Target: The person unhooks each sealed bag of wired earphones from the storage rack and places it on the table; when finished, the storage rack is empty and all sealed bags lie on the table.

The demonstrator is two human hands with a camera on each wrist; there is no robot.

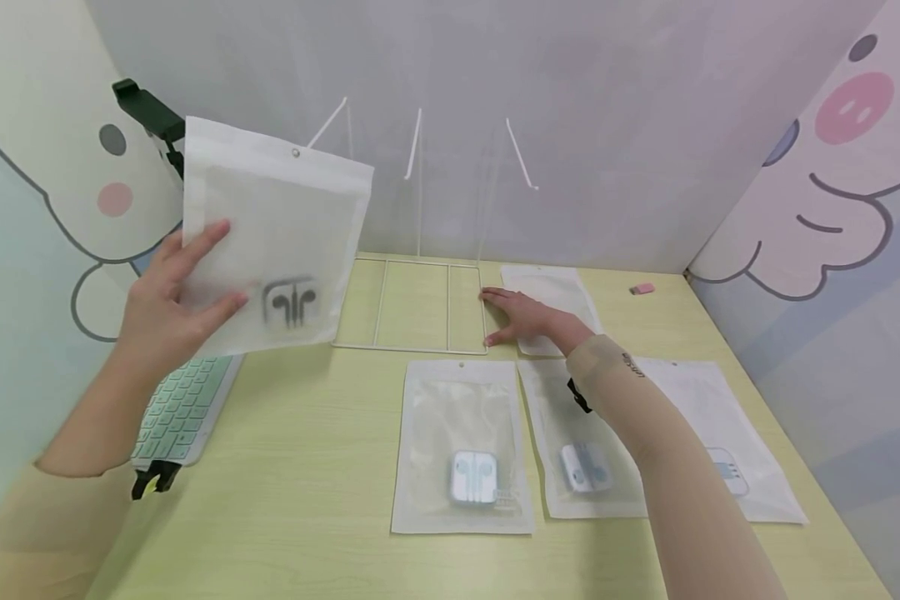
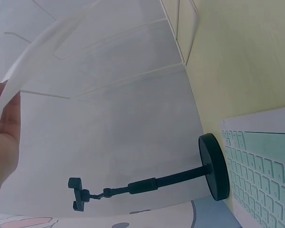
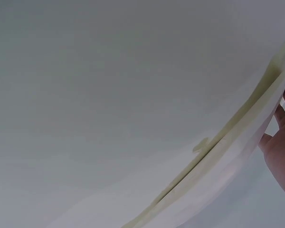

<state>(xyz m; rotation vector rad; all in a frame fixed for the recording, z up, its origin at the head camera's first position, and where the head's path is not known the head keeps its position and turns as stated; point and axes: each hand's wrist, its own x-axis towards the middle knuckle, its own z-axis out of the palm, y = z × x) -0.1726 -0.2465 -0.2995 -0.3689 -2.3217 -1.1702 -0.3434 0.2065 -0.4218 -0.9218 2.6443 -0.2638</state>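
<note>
My left hand (image 1: pixel 168 300) holds a white translucent pouch (image 1: pixel 270 217) raised by its left side. Earphones in a case (image 1: pixel 291 302) show through its lower part. The pouch's top hole lies near the tip of the left hook of a white wire rack (image 1: pixel 418 262); whether the hook passes through it I cannot tell. In the left wrist view the pouch (image 2: pixel 42 45) is seen edge-on. My right hand (image 1: pixel 528 317) touches the right side of the rack's base, fingers and thumb spread. Pouches with earphones (image 1: pixel 461 417) lie on the table near my right arm.
A keyboard (image 1: pixel 187 408) lies at left beside a black phone stand (image 2: pixel 168 178). At the back right sits a pink USB stick (image 1: pixel 642 289). Another pouch (image 1: pixel 547 287) lies partly under my right arm. Walls (image 1: pixel 592 83) bound the table's back and sides.
</note>
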